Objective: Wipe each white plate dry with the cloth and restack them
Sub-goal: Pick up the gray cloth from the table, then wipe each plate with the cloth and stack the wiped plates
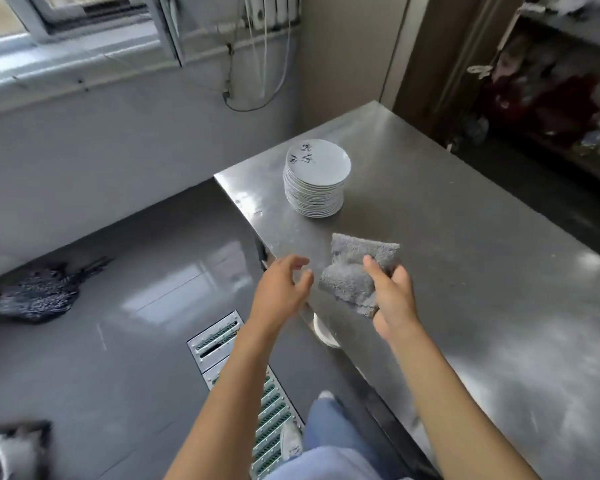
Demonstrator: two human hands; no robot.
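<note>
We find the plate stack (316, 178) on the table (482, 254) near its far left corner; the cloth (350, 275) is nearer us, in the right hand (394, 299), left hand (284, 289) beside it

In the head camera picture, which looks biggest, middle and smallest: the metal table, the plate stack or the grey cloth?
1. Metal table: clearly largest.
2. Plate stack and grey cloth: look about alike; the cloth is crumpled and nearer the camera, so I won't rank them.
</note>
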